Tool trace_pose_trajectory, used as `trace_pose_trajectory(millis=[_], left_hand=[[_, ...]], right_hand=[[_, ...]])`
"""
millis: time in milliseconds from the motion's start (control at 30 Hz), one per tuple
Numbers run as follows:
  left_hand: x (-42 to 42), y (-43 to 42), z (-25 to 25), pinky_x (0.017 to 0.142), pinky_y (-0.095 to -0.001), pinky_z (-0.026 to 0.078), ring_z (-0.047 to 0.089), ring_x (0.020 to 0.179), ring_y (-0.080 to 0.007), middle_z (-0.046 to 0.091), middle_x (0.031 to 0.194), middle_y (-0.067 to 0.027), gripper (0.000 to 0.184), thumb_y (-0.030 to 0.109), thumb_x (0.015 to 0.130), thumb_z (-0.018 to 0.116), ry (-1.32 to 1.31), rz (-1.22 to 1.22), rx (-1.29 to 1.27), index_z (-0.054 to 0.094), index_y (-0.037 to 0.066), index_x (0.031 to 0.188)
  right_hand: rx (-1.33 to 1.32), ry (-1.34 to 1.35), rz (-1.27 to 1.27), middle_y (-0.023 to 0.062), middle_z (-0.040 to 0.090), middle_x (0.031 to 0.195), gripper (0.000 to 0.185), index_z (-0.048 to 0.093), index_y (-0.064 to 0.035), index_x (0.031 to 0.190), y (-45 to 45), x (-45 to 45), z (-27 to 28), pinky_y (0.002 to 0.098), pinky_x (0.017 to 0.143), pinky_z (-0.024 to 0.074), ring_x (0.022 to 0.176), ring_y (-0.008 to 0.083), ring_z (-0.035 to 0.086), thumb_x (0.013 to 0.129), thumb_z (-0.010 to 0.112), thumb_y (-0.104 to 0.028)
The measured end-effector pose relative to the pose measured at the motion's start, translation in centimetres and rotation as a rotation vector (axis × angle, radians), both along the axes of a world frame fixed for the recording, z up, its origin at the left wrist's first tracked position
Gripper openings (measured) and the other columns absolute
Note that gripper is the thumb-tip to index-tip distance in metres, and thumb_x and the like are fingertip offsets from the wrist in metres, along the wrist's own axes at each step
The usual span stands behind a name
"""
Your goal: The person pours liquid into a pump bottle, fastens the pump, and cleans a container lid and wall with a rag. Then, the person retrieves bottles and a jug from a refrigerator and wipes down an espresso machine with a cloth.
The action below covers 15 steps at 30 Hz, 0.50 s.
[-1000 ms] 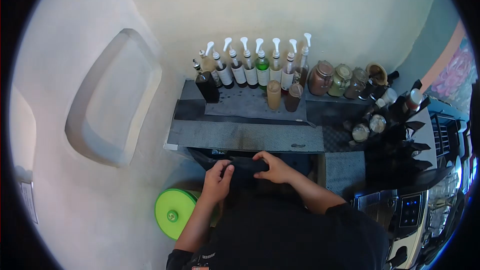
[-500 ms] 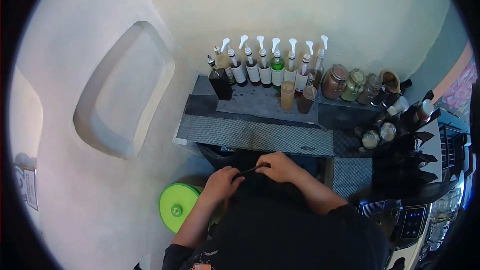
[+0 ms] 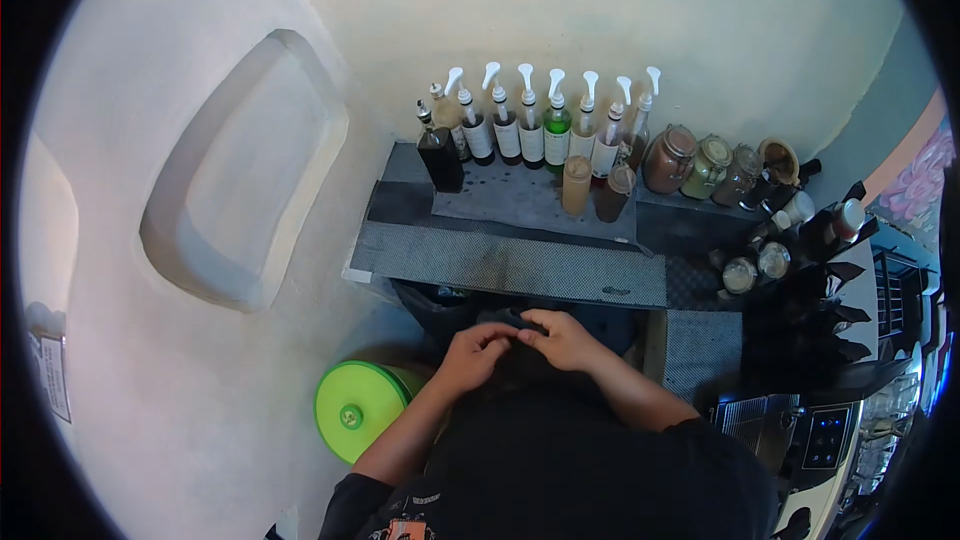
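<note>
Close together in front of my black shirt, my left hand and my right hand meet at the fingertips. Both have curled fingers pinching a dark piece of cloth, of which a bunched bit shows just beyond them. Against the dark clothing and the shadow under the counter, its full shape and ends are hidden. The edge of the counter, covered with a grey textured mat, lies just past my hands.
A green-lidded bin stands by my left forearm. Pump syrup bottles, a dark square bottle, two filled containers and clip-top jars line the counter. A coffee machine is at right. Under the counter hangs a dark bag.
The dark strip stretched between my hands is now bunched at the fingertips. My left hand has moved right and my hands have come together. The view has shifted slightly.
</note>
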<state>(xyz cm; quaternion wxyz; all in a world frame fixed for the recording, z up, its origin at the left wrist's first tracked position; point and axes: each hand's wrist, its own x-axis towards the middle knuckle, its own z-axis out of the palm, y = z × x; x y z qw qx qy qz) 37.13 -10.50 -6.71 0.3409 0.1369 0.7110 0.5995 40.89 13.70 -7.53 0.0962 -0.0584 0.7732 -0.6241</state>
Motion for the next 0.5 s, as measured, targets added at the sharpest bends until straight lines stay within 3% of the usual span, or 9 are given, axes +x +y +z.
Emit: trace_pose_trajectory(millis=[67,100,167,200,233,300,333,433,500], left_hand=[[0.7,-0.2,-0.8,0.092,-0.0350,0.057,0.069,0.107,-0.0164,0.075,0.127,-0.0073,0.051,0.012,0.104,0.075,0.508,0.270,-0.077,0.064,0.004,0.153],[1.2,-0.5,-0.8,0.092,-0.0350,0.057,0.069,0.107,-0.0164,0.075,0.127,-0.0073,0.051,0.012,0.104,0.075,0.492,0.274,-0.082,0.064,0.004,0.153],[0.7,0.0,2.0,0.097,-0.0371,0.056,0.067,0.117,-0.0179,0.070,0.141,-0.0086,0.059,0.012,0.103,0.080,0.469,0.244,0.066,0.057,0.006,0.156],[0.2,-0.5,1.6,0.095,-0.0295,0.055,0.067,0.114,-0.0110,0.072,0.132,-0.0048,0.045,0.012,0.106,0.079,0.339,0.184,0.179,0.063,0.002,0.147],[0.1,-1.0,1.8,0.095,-0.0295,0.055,0.067,0.114,-0.0110,0.072,0.132,-0.0048,0.045,0.012,0.106,0.079,0.327,0.198,0.181,0.063,0.002,0.147],[-0.1,-1.8,2.7,0.092,-0.0286,0.056,0.069,0.104,-0.0093,0.076,0.115,-0.0028,0.030,0.014,0.108,0.079,0.305,0.224,0.028,0.072,0.001,0.134],[-0.1,-1.5,3.0,0.089,-0.0279,0.056,0.069,0.096,-0.0080,0.077,0.102,-0.0006,0.020,0.013,0.109,0.078,0.344,0.310,0.098,0.077,0.000,0.124],[0.1,-1.9,4.8,0.087,-0.0280,0.056,0.069,0.095,-0.0085,0.077,0.101,-0.0025,0.019,0.012,0.109,0.077,0.458,0.354,0.150,0.077,-0.001,0.122],[-0.1,-2.2,5.4,0.086,-0.0282,0.056,0.069,0.093,-0.0089,0.077,0.100,-0.0035,0.019,0.013,0.109,0.077,0.581,0.365,0.101,0.077,-0.002,0.121]], right_hand=[[-0.039,-0.048,0.109,0.0145,0.081,0.114,0.036,0.073,0.0047,0.136,0.5,-0.6,2.3,0.0350,0.094,0.0576,0.106,0.0170,0.073,0.112,0.072,-0.022],[-0.014,-0.030,0.150,0.0095,0.081,0.105,0.028,0.076,0.0010,0.133,0.7,-1.0,2.4,0.0327,0.088,0.0565,0.097,0.0122,0.069,0.113,0.069,-0.018],[-0.018,0.052,0.191,0.0091,0.078,0.103,0.028,0.076,-0.0009,0.135,0.8,-1.5,4.8,0.0328,0.087,0.0566,0.096,0.0131,0.069,0.113,0.069,-0.017],[-0.021,0.175,0.201,0.0092,0.078,0.105,0.026,0.075,-0.0014,0.131,0.7,-2.1,5.1,0.0345,0.088,0.0575,0.099,0.0121,0.070,0.111,0.072,-0.018],[-0.017,0.161,0.213,0.0092,0.078,0.105,0.026,0.075,-0.0014,0.131,0.6,-2.3,5.3,0.0345,0.088,0.0575,0.099,0.0121,0.070,0.111,0.072,-0.018],[-0.063,0.018,0.090,0.0110,0.078,0.109,0.025,0.071,-0.0022,0.124,0.4,-3.0,5.9,0.0363,0.091,0.0580,0.100,0.0162,0.074,0.107,0.078,-0.020],[0.004,0.122,0.115,0.0114,0.076,0.112,0.034,0.066,-0.0033,0.120,0.3,-3.4,6.6,0.0384,0.093,0.0571,0.102,0.0225,0.074,0.102,0.085,-0.024],[0.068,0.411,0.168,0.0126,0.075,0.119,0.035,0.069,-0.0029,0.111,-0.6,-3.9,5.2,0.0394,0.095,0.0561,0.105,0.0284,0.073,0.097,0.090,-0.027],[0.083,0.445,0.206,0.0120,0.075,0.118,0.036,0.068,-0.0028,0.102,-1.1,-4.1,4.0,0.0384,0.093,0.0552,0.104,0.0269,0.072,0.093,0.094,-0.027]])
